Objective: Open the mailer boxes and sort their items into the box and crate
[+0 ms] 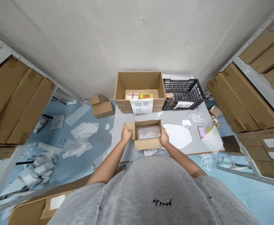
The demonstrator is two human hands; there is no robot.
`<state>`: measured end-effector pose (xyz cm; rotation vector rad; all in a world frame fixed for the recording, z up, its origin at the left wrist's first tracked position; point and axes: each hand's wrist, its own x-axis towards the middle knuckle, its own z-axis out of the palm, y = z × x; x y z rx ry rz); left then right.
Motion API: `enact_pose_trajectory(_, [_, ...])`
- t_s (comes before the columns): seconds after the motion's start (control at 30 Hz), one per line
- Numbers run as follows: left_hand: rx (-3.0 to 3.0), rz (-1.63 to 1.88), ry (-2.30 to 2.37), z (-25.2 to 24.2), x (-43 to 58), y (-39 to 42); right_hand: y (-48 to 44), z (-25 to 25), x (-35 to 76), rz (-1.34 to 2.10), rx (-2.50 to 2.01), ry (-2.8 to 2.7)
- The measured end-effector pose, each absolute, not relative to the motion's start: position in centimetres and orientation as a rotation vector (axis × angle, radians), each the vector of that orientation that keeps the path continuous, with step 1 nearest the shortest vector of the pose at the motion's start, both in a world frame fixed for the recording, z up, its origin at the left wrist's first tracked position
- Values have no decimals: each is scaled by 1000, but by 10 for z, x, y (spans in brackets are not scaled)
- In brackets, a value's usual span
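Observation:
A small open cardboard box [147,144] sits on the grey table [174,117] right in front of me. Inside it lies a flat item in a clear plastic bag [149,132]. My left hand [126,133] grips the box's left side, at its opened flap. My right hand [164,137] holds the box's right side, fingers curled on the wall. Both forearms reach out from my grey shirt.
Behind stands a large open carton [139,82] with a paper label and a few coloured packs inside. A black plastic crate [183,92] is to its right. White paper and plastic wrap lie on the table. Shelves of cartons flank both sides; litter covers the blue floor at left.

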<state>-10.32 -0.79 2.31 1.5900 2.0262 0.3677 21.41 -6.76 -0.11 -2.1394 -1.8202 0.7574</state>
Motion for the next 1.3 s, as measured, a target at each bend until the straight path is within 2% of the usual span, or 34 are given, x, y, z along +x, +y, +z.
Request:
enact_pose_trajectory(0.1, [1574, 440, 2226, 15, -101, -31, -58, 3, 211, 733, -2224, -1867])
enact_pose_trajectory(0.4, [1577, 304, 2019, 3, -58, -31, -27, 19, 203, 623, -2237, -2038])
enact_pose_trajectory(0.73, [1908, 49, 1889, 10, -62, -11, 24, 42, 215, 892, -2330, -2126])
enact_pose_trajectory(0.9, [1862, -54, 1888, 12, -63, 18, 37, 43, 217, 931, -2357, -2111])
enact_pose_trajectory(1.13, [1869, 36, 1910, 12, -60, 27, 30, 32, 226, 878, -2279, -2116])
enact_pose_trajectory(1.3, [2196, 188, 1600, 15, -73, 10, 23, 29, 232, 810, -2206, -2145])
